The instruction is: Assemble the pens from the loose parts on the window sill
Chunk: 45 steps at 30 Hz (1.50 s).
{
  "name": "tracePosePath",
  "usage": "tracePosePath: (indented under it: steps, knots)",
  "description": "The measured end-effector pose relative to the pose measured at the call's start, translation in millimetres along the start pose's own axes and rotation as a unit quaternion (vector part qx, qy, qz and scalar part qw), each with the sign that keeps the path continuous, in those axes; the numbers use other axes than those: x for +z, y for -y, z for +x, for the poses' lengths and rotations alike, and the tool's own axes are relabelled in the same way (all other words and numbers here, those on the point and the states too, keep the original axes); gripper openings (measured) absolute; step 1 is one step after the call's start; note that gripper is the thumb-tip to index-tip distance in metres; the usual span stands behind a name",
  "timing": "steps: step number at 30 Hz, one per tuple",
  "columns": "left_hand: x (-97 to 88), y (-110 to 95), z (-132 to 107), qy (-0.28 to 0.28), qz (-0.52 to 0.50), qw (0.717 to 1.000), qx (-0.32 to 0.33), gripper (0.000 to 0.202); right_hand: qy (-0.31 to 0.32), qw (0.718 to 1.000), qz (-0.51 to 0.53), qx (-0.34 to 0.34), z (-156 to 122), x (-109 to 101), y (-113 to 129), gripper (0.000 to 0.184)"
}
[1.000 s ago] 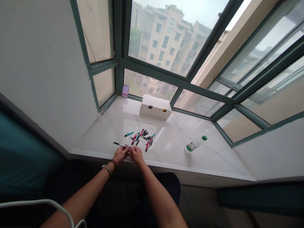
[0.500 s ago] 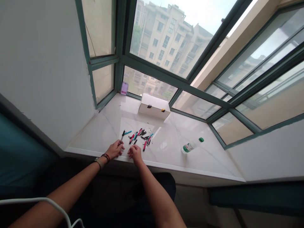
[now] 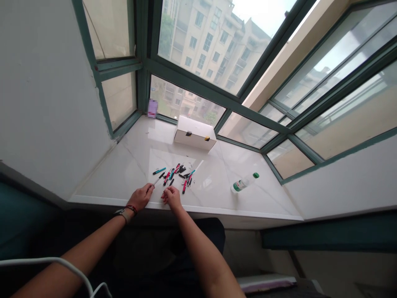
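My left hand (image 3: 140, 197) is closed on the pale barrel of a pen (image 3: 159, 179), whose black end points away and to the right over the sill. Close by on the right, my right hand (image 3: 171, 197) has its fingers curled together; whether anything small is in them is hidden. Beyond the held pen lies a blue-and-black pen (image 3: 159, 170). Just past my right hand is a loose heap of pen parts (image 3: 180, 169), in red, black and blue. A red-and-black pen piece (image 3: 184, 186) lies to the right of that hand.
A white box (image 3: 195, 134) with black and yellow tabs stands against the window. To the right, a clear bottle with a green cap (image 3: 245, 182) stands on the marble-patterned sill (image 3: 214, 203). A blurred purple item (image 3: 152, 108) is in the far left corner. A white cable (image 3: 62, 265) crosses lower left.
The pen in my left hand has tipped from nearly upright to a lower slant toward the right. My right hand stays curled nearby. The whole view has shifted slightly.
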<state>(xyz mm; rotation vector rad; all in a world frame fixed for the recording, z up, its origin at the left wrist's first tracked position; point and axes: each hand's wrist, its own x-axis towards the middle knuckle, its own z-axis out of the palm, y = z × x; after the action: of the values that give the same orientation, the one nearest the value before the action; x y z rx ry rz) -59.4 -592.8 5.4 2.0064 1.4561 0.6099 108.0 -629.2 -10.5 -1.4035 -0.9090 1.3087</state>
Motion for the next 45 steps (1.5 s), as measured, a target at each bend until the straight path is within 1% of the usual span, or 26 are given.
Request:
tracePosePath:
  steps: [3,5,7,8,10,13,16,19,22,25,27,29,31,33,34,36,38,42,45]
  knots:
    - [0.6,0.0,-1.9,0.001,0.038,0.999,0.008,0.033,-0.002,1.0,-0.024,0.016,5.7,-1.2,-1.0,0.016]
    - [0.5,-1.0,-2.9,0.002,0.066,0.998,0.015,0.032,-0.03,0.997,-0.072,0.021,15.1,-5.8,4.3,0.018]
    - [0.1,-2.4,-3.5,0.006,0.083,0.996,0.021,0.031,-0.073,0.984,-0.16,-0.001,29.0,-12.9,16.2,0.02]
    - [-0.3,-3.3,-3.8,0.007,0.087,0.996,0.024,0.03,-0.09,0.972,-0.217,-0.021,37.1,-16.8,24.1,0.019]
    - [-1.3,-5.3,-4.3,0.008,0.092,0.995,0.026,0.029,-0.101,0.935,-0.334,-0.072,54.2,-23.5,41.5,0.016]
    - [-3.3,-8.4,-5.4,0.008,0.095,0.995,0.018,0.029,-0.06,0.876,-0.465,-0.108,76.2,-28.3,62.7,0.012]
    - [-4.9,-10.9,-6.2,0.009,0.086,0.996,0.016,0.028,-0.008,0.831,-0.545,-0.113,89.6,-27.1,71.0,0.009]
    - [-5.9,-12.2,-6.4,0.014,0.07,0.997,0.014,0.027,0.009,0.801,-0.586,-0.12,95.3,-24.2,70.0,0.009]
    - [-6.1,-12.3,-6.6,0.018,0.063,0.998,0.009,0.027,0.012,0.79,-0.601,-0.12,97.5,-22.2,67.7,0.009]
    - [-5.9,-11.8,-6.9,0.015,0.065,0.998,0.013,0.027,0.023,0.793,-0.597,-0.121,99.4,-22.7,68.1,0.008]
    - [-5.8,-11.8,-7.1,0.011,0.07,0.997,0.017,0.028,0.021,0.807,-0.575,-0.131,100.3,-25.5,70.8,0.009]
    - [-6.0,-12.1,-7.3,0.009,0.073,0.997,0.02,0.028,0.009,0.837,-0.529,-0.141,100.1,-31.2,76.0,0.009]
    - [-6.3,-12.8,-7.6,0.009,0.074,0.997,0.02,0.028,0.02,0.881,-0.456,-0.126,98.1,-39.3,83.9,0.011]
    - [-6.6,-13.5,-7.9,0.011,0.072,0.997,0.014,0.027,0.071,0.921,-0.37,-0.094,94.4,-48.4,93.9,0.015]
    - [-6.5,-13.6,-8.2,0.012,0.07,0.997,0.012,0.027,0.104,0.934,-0.332,-0.08,92.0,-52.5,99.4,0.017]
    - [-5.9,-13.3,-8.6,0.011,0.07,0.997,0.013,0.027,0.157,0.944,-0.282,-0.07,86.7,-58.7,109.8,0.021]
    - [-4.8,-12.4,-8.7,0.011,0.074,0.997,0.018,0.027,0.183,0.943,-0.269,-0.075,81.8,-61.2,117.9,0.022]
    - [-2.9,-10.7,-8.4,0.001,0.087,0.996,0.031,0.028,0.176,0.947,-0.256,-0.083,75.5,-57.4,123.7,0.02]
    - [-3.4,-11.3,-8.3,0.0,0.091,0.995,0.035,0.028,0.173,0.956,-0.229,-0.069,73.4,-52.5,123.7,0.021]
